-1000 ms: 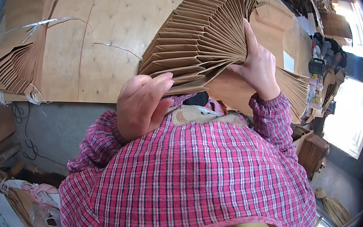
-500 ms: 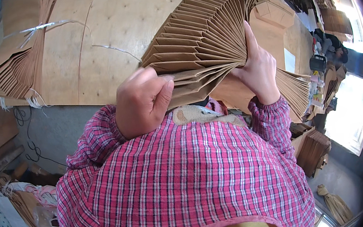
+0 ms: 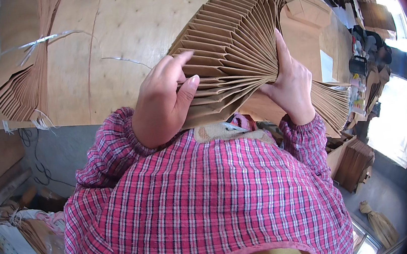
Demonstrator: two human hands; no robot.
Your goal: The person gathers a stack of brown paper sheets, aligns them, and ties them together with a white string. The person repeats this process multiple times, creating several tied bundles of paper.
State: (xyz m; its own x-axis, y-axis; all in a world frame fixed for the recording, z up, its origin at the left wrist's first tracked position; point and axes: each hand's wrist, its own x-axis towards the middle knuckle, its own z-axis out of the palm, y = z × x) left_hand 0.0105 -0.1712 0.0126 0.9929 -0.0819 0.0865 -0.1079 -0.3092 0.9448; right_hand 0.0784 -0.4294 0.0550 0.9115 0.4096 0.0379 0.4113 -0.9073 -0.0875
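A thick stack of brown paper bags (image 3: 225, 38) is fanned out in front of me, its folded ends spread wide at the left and squeezed narrow at the right. My right hand (image 3: 290, 86) grips this narrow part, thumb pointing up along the folds. The bags' other ends flare out beyond that wrist. At the fan's near left edge is my left hand (image 3: 162, 99), its index finger stretched over the folds and its thumb apart from it. Nothing shows between that thumb and finger; the other fingers are partly hidden.
A wooden table (image 3: 122, 22) lies under the work. On its left rests another bag bundle (image 3: 8, 92), bound with a whitish tie (image 3: 43, 40). Flat brown bags (image 3: 305, 28) lie right of the fan. A person (image 3: 376, 47) is at the far right, near bright windows.
My left hand has loosened from a closed fist, its index finger now reaching out over the folds. The right hand keeps its hold on the stack.
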